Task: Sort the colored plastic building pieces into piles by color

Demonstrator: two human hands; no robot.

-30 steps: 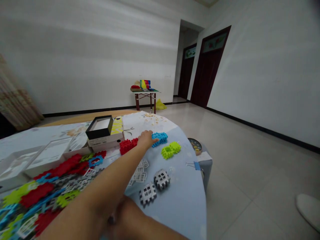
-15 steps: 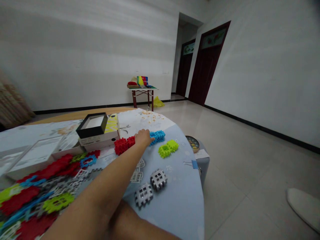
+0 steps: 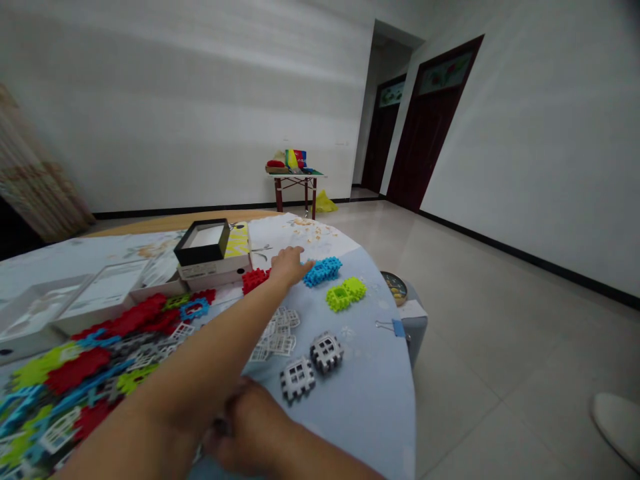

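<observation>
Currently: left hand at the blue block row, row slanted near-left to far-right.

Left hand, extended over the far part of the surface; thumb spread apart from the fingers. Thumb tip at the left end of the blue block row; contact cannot be told. Row lies flat, long axis running from near left to far right, far end toward the surface's right edge. Red blocks just left of the hand, partly hidden by it; visible part slants likewise. Green blocks: near and right of the blue row, roughly parallel to it. Grey blocks: a pair, nearer, same slant. White window pieces left of these, beside the left forearm. Right hand at near edge, fingers curled, blurred, partly behind the left forearm; grip cannot be told. Flat plates heaped at near left.
</observation>
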